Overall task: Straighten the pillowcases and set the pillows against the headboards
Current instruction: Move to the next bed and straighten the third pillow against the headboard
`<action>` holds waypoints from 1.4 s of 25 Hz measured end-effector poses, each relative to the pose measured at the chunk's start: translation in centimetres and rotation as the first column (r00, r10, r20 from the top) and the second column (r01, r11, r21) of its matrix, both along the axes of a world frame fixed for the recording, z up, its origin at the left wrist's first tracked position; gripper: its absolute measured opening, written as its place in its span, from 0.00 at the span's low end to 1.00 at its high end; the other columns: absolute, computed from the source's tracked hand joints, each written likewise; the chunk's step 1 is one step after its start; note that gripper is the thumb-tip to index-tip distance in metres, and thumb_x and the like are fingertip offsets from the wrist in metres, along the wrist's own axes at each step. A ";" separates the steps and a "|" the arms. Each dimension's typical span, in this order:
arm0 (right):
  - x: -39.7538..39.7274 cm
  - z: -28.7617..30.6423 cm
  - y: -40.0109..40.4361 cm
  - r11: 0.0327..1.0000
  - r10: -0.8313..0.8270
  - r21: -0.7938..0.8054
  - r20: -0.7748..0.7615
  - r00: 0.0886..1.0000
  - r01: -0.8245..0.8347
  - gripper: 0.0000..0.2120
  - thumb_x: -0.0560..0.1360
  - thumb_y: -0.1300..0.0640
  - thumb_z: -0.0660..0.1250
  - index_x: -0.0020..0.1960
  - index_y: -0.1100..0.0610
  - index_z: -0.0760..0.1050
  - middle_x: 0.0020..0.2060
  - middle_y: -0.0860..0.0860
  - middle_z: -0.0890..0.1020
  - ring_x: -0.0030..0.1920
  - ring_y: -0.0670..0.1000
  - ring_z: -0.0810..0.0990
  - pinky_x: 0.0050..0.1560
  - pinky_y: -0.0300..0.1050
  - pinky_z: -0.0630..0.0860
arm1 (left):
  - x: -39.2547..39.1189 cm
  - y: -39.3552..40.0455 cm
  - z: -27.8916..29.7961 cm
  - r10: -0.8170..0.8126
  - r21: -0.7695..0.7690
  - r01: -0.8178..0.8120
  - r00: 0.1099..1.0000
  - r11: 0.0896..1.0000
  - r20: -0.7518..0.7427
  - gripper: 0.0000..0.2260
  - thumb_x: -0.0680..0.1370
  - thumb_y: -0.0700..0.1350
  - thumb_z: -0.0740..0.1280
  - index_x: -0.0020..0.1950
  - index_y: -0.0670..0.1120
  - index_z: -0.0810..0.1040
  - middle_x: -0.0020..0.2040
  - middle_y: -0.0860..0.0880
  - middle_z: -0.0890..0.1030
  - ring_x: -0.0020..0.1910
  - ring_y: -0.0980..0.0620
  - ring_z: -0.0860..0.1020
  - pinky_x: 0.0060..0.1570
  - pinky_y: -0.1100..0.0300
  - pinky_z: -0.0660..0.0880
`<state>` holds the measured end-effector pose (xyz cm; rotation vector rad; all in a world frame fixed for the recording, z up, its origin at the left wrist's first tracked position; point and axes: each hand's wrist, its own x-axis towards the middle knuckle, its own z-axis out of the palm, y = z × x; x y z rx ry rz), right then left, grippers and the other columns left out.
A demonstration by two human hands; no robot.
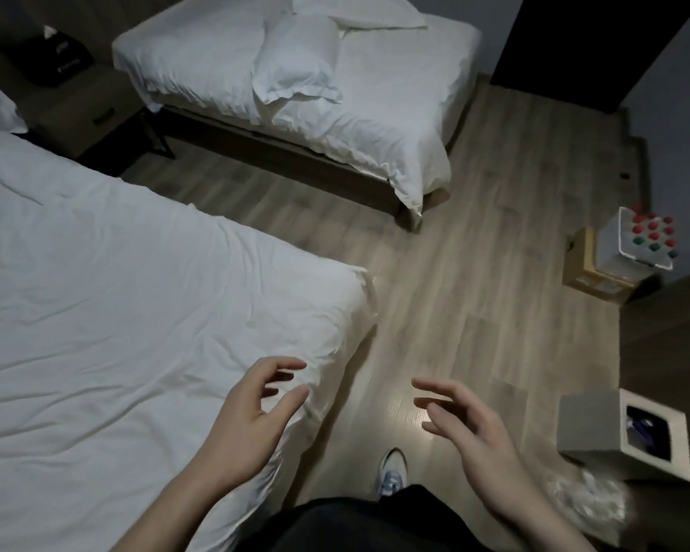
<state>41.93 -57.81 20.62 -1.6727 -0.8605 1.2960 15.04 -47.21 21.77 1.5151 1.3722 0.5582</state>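
The left hand [252, 424] hovers over the near bed [116, 312] corner, fingers [283, 366] loosely spread and holding nothing. The right hand [471, 428] hangs over the wooden floor [475, 233], fingers likewise spread and empty. Two crumpled pillows [299, 65] lie mid-mattress on the far bed [395, 113], one [371, 10] behind the other.

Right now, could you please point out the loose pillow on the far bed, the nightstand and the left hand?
loose pillow [299, 65]: head view, middle of its white case.
nightstand [84, 109]: head view, its top surface.
left hand [252, 424]: head view, back of the hand.
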 end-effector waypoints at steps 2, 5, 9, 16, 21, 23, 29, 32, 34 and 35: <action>4.5 0.6 4.2 0.998 0.058 -0.001 0.008 0.998 -0.058 0.14 0.82 0.58 0.68 0.59 0.40 0.84 0.56 0.47 0.87 0.61 0.47 0.84 0.68 0.61 0.78 | 3.1 1.3 0.2 0.072 -0.003 -0.072 0.997 0.997 -0.015 0.09 0.80 0.46 0.71 0.59 0.55 0.82 0.60 0.61 0.82 0.62 0.63 0.79 0.61 0.62 0.76; 10.3 1.9 10.9 0.988 0.157 -0.002 0.018 0.987 -0.157 0.15 0.82 0.58 0.67 0.57 0.39 0.84 0.57 0.45 0.87 0.61 0.46 0.84 0.68 0.58 0.79 | 6.5 4.2 0.2 0.176 -0.016 -0.176 0.984 0.984 -0.017 0.09 0.80 0.45 0.70 0.59 0.56 0.82 0.59 0.63 0.81 0.61 0.64 0.79 0.56 0.73 0.75; 14.5 3.2 18.1 0.980 0.200 0.026 -0.028 0.979 -0.199 0.16 0.82 0.60 0.67 0.55 0.39 0.85 0.56 0.45 0.87 0.61 0.46 0.84 0.67 0.57 0.79 | 10.1 8.9 0.8 0.232 -0.056 -0.234 0.972 0.971 -0.039 0.12 0.80 0.45 0.71 0.59 0.61 0.81 0.58 0.66 0.81 0.59 0.65 0.79 0.52 0.78 0.72; 21.0 0.6 30.0 0.987 0.151 -0.067 0.036 0.988 -0.148 0.15 0.82 0.58 0.69 0.57 0.37 0.84 0.55 0.44 0.86 0.62 0.43 0.83 0.70 0.59 0.76 | 19.8 25.6 -1.9 0.110 -0.083 -0.110 0.994 0.991 0.005 0.12 0.80 0.46 0.71 0.57 0.64 0.79 0.59 0.66 0.80 0.60 0.65 0.78 0.57 0.64 0.73; 28.3 1.1 37.7 0.998 0.021 -0.066 0.064 0.998 -0.017 0.12 0.76 0.46 0.73 0.59 0.38 0.83 0.54 0.47 0.88 0.58 0.45 0.85 0.69 0.59 0.77 | 28.2 39.2 -0.9 -0.048 0.003 0.048 0.999 0.999 0.025 0.08 0.82 0.47 0.69 0.58 0.59 0.80 0.60 0.64 0.79 0.62 0.65 0.77 0.58 0.67 0.71; 31.3 1.3 41.3 0.998 -0.014 -0.061 0.051 0.999 0.018 0.22 0.67 0.32 0.75 0.58 0.39 0.84 0.53 0.49 0.88 0.55 0.47 0.86 0.68 0.58 0.77 | 31.4 43.6 -0.1 -0.041 0.038 0.039 0.998 0.999 0.039 0.08 0.82 0.46 0.69 0.58 0.58 0.81 0.60 0.62 0.80 0.63 0.63 0.77 0.59 0.66 0.72; 41.5 -0.6 55.3 0.990 0.117 -0.082 0.020 0.993 -0.115 0.14 0.70 0.38 0.77 0.54 0.38 0.85 0.51 0.51 0.88 0.55 0.46 0.86 0.61 0.47 0.80 | 39.8 52.8 -2.5 0.129 0.011 -0.130 0.990 0.991 0.056 0.11 0.81 0.45 0.70 0.57 0.62 0.80 0.59 0.60 0.82 0.62 0.60 0.79 0.61 0.60 0.75; 45.7 -0.8 63.3 0.961 0.266 -0.091 0.028 0.963 -0.263 0.17 0.80 0.61 0.71 0.53 0.37 0.84 0.47 0.46 0.89 0.52 0.43 0.86 0.59 0.41 0.78 | 43.5 55.3 -2.1 0.208 0.038 -0.210 0.977 0.977 0.050 0.08 0.81 0.50 0.69 0.58 0.62 0.80 0.61 0.57 0.81 0.61 0.58 0.79 0.61 0.59 0.75; 47.1 -1.6 68.0 0.917 0.389 -0.120 0.057 0.919 -0.381 0.19 0.80 0.63 0.70 0.55 0.37 0.84 0.45 0.44 0.88 0.50 0.42 0.85 0.59 0.38 0.77 | 44.3 57.1 -2.3 0.280 0.037 -0.281 0.960 0.959 0.010 0.10 0.81 0.49 0.69 0.58 0.63 0.79 0.62 0.58 0.80 0.62 0.59 0.79 0.60 0.62 0.74; 47.2 -1.5 70.5 0.898 0.434 -0.108 0.050 0.900 -0.427 0.19 0.80 0.62 0.70 0.55 0.37 0.84 0.47 0.46 0.88 0.52 0.43 0.85 0.60 0.38 0.77 | 44.4 57.7 -2.1 0.322 0.027 -0.322 0.947 0.946 0.005 0.12 0.80 0.46 0.70 0.58 0.63 0.80 0.61 0.58 0.80 0.62 0.60 0.78 0.60 0.65 0.73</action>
